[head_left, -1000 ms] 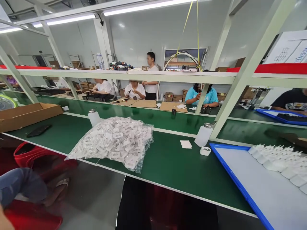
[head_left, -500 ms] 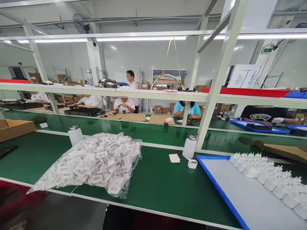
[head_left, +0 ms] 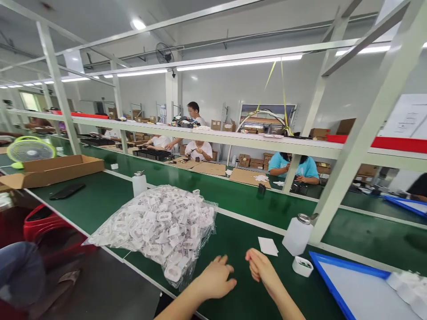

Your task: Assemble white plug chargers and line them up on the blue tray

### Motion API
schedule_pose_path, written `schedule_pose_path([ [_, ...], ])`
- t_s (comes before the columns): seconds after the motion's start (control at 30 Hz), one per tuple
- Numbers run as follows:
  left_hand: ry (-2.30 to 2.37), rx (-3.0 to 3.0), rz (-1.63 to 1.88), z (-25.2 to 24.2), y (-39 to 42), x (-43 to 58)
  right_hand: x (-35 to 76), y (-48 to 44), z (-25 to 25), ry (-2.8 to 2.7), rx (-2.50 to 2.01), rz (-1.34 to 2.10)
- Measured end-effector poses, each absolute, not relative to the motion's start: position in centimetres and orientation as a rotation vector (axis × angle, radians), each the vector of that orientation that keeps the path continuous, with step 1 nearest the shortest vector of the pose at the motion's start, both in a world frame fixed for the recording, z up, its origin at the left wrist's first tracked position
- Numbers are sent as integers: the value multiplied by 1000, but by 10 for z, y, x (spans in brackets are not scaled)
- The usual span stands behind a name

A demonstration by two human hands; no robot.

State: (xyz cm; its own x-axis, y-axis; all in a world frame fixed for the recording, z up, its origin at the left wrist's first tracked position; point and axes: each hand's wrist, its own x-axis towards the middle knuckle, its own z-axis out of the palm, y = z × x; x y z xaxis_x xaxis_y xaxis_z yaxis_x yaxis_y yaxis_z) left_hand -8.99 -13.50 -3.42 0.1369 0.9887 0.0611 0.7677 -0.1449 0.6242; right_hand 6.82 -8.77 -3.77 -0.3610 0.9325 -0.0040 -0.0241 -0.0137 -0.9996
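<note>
My left hand [head_left: 216, 278] hovers over the green bench just right of a clear plastic bag [head_left: 163, 231] full of white plastic housings. Its fingers are apart with nothing in them. My right hand [head_left: 262, 269] is closed, fingers curled together, below a small stack of white cards [head_left: 267, 246]; whatever its fingers may hold is hidden. To its right are a small white cup [head_left: 302, 266] with something green inside and a white dispenser bottle [head_left: 298, 235] with a metal top. At the right edge, a blue-rimmed tray [head_left: 328, 278] carries white parts [head_left: 410, 289].
Behind the bag stands a second dispenser bottle [head_left: 139, 183]. An open cardboard box [head_left: 63, 171], a black phone-like slab [head_left: 67, 191] and a green fan [head_left: 31, 151] are at the left. A slanted white post [head_left: 360, 129] rises behind the tray. Co-workers sit across the bench.
Both my hands have come into view from below. The camera has turned left, bringing the fan and a red stool into view and pushing the tray toward the right edge.
</note>
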Motion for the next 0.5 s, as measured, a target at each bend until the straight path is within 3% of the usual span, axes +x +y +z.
schedule_pose_path([
  [0.13,2384,1814,598,-34,-108,-78,44,-56,-57,-1953,-1088,1335],
  [0.3,2612,1700,601,-33,-91,-114,56,-41,-80,-2137,-1201,1232],
  [0.5,2812,1655,557,-24,-77,-131,62,-58,-70,-2459,-1094,787],
])
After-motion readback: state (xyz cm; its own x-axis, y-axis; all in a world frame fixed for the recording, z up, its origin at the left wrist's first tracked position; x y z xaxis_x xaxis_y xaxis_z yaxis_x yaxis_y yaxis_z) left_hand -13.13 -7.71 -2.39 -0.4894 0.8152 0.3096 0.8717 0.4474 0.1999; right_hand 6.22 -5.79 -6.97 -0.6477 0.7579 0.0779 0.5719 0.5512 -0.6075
